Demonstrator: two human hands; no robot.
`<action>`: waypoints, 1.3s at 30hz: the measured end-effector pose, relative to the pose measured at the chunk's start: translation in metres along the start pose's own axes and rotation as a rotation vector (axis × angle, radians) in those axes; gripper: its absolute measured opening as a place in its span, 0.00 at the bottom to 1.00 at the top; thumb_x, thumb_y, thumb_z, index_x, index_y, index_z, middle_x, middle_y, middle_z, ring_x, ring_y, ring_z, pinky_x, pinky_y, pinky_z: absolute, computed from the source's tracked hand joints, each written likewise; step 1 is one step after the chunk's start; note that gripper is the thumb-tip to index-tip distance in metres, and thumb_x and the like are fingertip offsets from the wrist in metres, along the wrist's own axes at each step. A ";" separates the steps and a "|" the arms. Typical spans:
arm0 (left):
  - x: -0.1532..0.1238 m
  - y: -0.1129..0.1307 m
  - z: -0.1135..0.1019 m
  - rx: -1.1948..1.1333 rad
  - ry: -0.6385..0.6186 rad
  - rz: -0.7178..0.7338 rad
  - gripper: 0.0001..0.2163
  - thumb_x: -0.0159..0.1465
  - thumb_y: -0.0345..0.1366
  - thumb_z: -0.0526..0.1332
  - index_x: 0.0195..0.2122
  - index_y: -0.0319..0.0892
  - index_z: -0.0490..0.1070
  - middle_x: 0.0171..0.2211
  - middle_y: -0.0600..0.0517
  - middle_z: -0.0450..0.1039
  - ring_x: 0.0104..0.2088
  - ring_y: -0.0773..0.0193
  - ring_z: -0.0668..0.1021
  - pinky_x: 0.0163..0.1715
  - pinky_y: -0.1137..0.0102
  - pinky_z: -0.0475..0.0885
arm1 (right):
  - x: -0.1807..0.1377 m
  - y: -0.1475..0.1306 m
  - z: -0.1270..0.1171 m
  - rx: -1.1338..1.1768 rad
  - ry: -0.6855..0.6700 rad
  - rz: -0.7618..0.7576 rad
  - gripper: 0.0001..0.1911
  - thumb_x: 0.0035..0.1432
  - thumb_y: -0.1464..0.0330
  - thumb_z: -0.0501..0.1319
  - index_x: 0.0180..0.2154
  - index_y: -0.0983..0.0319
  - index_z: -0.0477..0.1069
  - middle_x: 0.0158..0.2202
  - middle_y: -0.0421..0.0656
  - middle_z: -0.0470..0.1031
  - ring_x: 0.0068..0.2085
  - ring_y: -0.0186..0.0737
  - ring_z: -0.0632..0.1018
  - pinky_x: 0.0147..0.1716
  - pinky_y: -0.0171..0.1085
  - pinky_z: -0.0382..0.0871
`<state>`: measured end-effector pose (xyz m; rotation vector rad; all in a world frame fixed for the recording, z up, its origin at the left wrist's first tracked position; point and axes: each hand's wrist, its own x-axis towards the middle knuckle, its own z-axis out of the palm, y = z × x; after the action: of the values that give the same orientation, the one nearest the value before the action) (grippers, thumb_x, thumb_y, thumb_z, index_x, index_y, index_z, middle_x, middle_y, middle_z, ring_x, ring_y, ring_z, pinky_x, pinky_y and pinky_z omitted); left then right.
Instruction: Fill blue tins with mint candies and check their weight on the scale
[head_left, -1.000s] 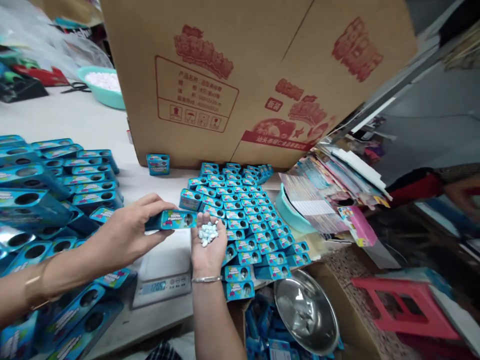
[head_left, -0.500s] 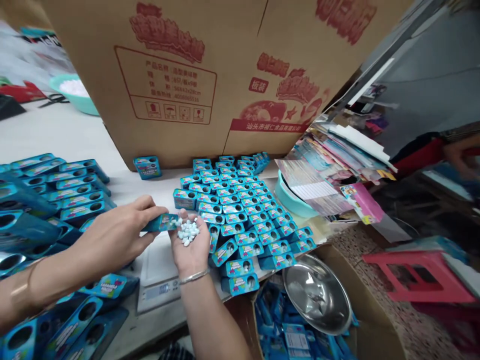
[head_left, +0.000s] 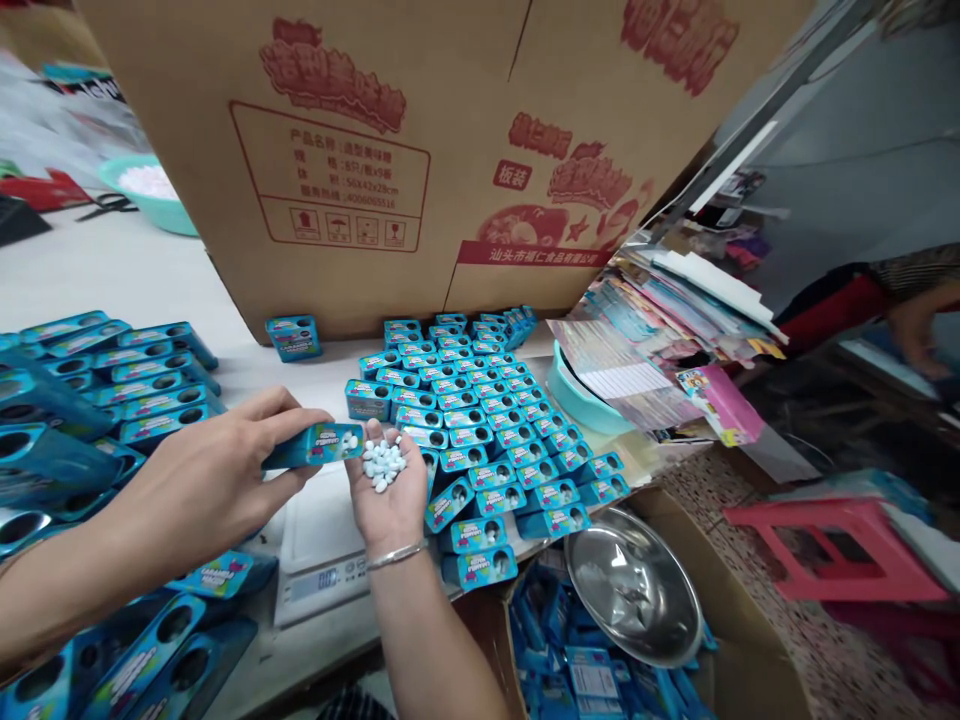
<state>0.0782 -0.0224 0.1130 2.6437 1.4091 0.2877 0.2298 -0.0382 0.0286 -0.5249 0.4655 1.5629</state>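
Note:
My left hand (head_left: 251,455) pinches a small blue candy box (head_left: 322,445) between thumb and fingers. The box lies tilted on its side, its round hole facing right, with pale candies showing in the hole. Right beside that hole, my right hand (head_left: 390,510) is palm up and cupped, a metal bracelet at the wrist. A heap of small pale blue-white candies (head_left: 382,462) rests in the palm. Below and between the hands stands a white digital scale (head_left: 319,550), partly hidden by my left hand.
Rows of upright blue boxes (head_left: 480,420) fill the middle; more boxes (head_left: 157,370) stand left. A large carton (head_left: 337,280) blocks the back. At lower right, a steel bowl (head_left: 637,590) sits in an open carton (head_left: 750,620). Papers (head_left: 697,290) lie over a turquoise basin (head_left: 585,400).
The box in my left hand has turned so its printed face and hole show more. My right hand has shifted slightly right with the candies, a little apart from the box.

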 end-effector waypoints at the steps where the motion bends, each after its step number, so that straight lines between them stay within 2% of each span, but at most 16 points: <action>1: 0.000 0.000 0.002 0.020 -0.003 0.019 0.17 0.61 0.43 0.52 0.51 0.54 0.69 0.43 0.51 0.70 0.33 0.56 0.77 0.29 0.63 0.69 | 0.001 0.001 -0.001 0.001 -0.003 0.003 0.11 0.63 0.66 0.51 0.29 0.61 0.66 0.32 0.43 0.81 0.38 0.36 0.82 0.43 0.40 0.76; 4: 0.002 -0.002 0.010 0.055 -0.059 0.025 0.17 0.60 0.40 0.52 0.50 0.53 0.70 0.40 0.50 0.70 0.31 0.56 0.77 0.27 0.64 0.68 | 0.001 0.005 -0.002 0.009 -0.001 -0.005 0.11 0.62 0.68 0.51 0.28 0.61 0.66 0.31 0.43 0.80 0.36 0.35 0.82 0.44 0.39 0.75; 6: 0.003 -0.005 0.014 0.029 -0.069 -0.013 0.17 0.62 0.42 0.53 0.51 0.53 0.70 0.42 0.50 0.71 0.32 0.56 0.77 0.27 0.64 0.68 | 0.001 0.005 -0.001 0.012 0.006 -0.011 0.12 0.63 0.68 0.51 0.27 0.61 0.66 0.30 0.42 0.80 0.36 0.34 0.82 0.45 0.38 0.75; 13: -0.002 -0.018 0.023 -0.235 0.028 -0.085 0.17 0.59 0.49 0.59 0.49 0.52 0.71 0.44 0.52 0.75 0.39 0.54 0.78 0.39 0.64 0.71 | -0.007 -0.011 0.001 -0.012 0.016 -0.042 0.12 0.62 0.68 0.52 0.27 0.61 0.68 0.31 0.43 0.80 0.38 0.35 0.82 0.48 0.41 0.74; 17: -0.010 -0.024 0.041 -0.303 0.010 -0.190 0.17 0.57 0.48 0.62 0.46 0.50 0.72 0.43 0.52 0.78 0.42 0.53 0.78 0.43 0.63 0.71 | -0.012 -0.030 -0.001 -0.035 -0.003 -0.103 0.12 0.61 0.68 0.52 0.27 0.61 0.69 0.32 0.42 0.81 0.39 0.35 0.82 0.50 0.43 0.74; 23: -0.027 -0.016 0.076 -0.272 -0.101 -0.192 0.15 0.57 0.41 0.59 0.45 0.45 0.74 0.42 0.48 0.78 0.44 0.51 0.77 0.48 0.58 0.69 | -0.012 -0.052 -0.007 -0.086 -0.031 -0.208 0.11 0.59 0.68 0.54 0.27 0.60 0.70 0.31 0.39 0.81 0.40 0.34 0.82 0.53 0.44 0.72; 25: -0.035 -0.014 0.084 -0.265 -0.140 -0.207 0.17 0.58 0.41 0.59 0.47 0.43 0.72 0.44 0.46 0.78 0.46 0.50 0.77 0.53 0.56 0.67 | -0.011 -0.055 -0.011 -0.114 -0.040 -0.224 0.09 0.58 0.69 0.55 0.26 0.59 0.70 0.31 0.39 0.81 0.41 0.33 0.82 0.55 0.44 0.71; 27: -0.044 -0.015 0.087 -0.267 -0.127 -0.213 0.26 0.55 0.44 0.63 0.55 0.41 0.66 0.54 0.42 0.72 0.54 0.47 0.74 0.57 0.54 0.65 | -0.010 -0.057 -0.013 -0.144 -0.061 -0.242 0.08 0.56 0.70 0.55 0.26 0.59 0.70 0.32 0.38 0.81 0.42 0.33 0.81 0.55 0.44 0.71; 30: -0.055 -0.021 0.079 -0.277 0.001 -0.169 0.49 0.50 0.54 0.68 0.67 0.41 0.46 0.66 0.37 0.55 0.64 0.42 0.63 0.61 0.52 0.62 | -0.011 -0.058 -0.015 -0.181 -0.102 -0.267 0.09 0.56 0.71 0.55 0.26 0.59 0.70 0.32 0.38 0.81 0.43 0.32 0.81 0.55 0.43 0.71; 31: -0.057 -0.024 0.073 -0.286 0.049 -0.153 0.53 0.50 0.57 0.67 0.69 0.42 0.39 0.67 0.37 0.51 0.65 0.42 0.60 0.61 0.51 0.61 | -0.011 -0.058 -0.015 -0.195 -0.111 -0.275 0.09 0.56 0.71 0.55 0.26 0.59 0.70 0.32 0.38 0.80 0.43 0.32 0.81 0.54 0.43 0.72; 33: -0.058 -0.028 0.058 -0.302 0.124 -0.143 0.55 0.52 0.61 0.64 0.69 0.44 0.31 0.67 0.36 0.50 0.65 0.41 0.59 0.61 0.48 0.60 | -0.011 -0.058 -0.015 -0.230 -0.117 -0.288 0.08 0.57 0.70 0.55 0.27 0.59 0.70 0.32 0.38 0.80 0.42 0.31 0.81 0.53 0.42 0.73; 36: -0.057 -0.031 0.038 -0.304 0.169 -0.176 0.52 0.54 0.62 0.62 0.69 0.45 0.32 0.64 0.37 0.54 0.64 0.40 0.61 0.59 0.46 0.61 | -0.011 -0.056 -0.014 -0.281 -0.106 -0.298 0.08 0.57 0.71 0.55 0.28 0.59 0.71 0.32 0.38 0.80 0.40 0.30 0.81 0.51 0.41 0.74; 39: -0.056 -0.032 0.030 -0.308 0.201 -0.179 0.51 0.54 0.63 0.61 0.69 0.48 0.34 0.63 0.39 0.57 0.62 0.40 0.62 0.58 0.45 0.62 | -0.011 -0.054 -0.012 -0.283 -0.101 -0.295 0.08 0.58 0.71 0.55 0.28 0.59 0.70 0.31 0.37 0.79 0.38 0.29 0.80 0.48 0.39 0.75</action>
<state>0.0293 -0.0520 0.0710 2.2766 1.5064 0.7040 0.2842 -0.0506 0.0263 -0.6936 0.0825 1.3679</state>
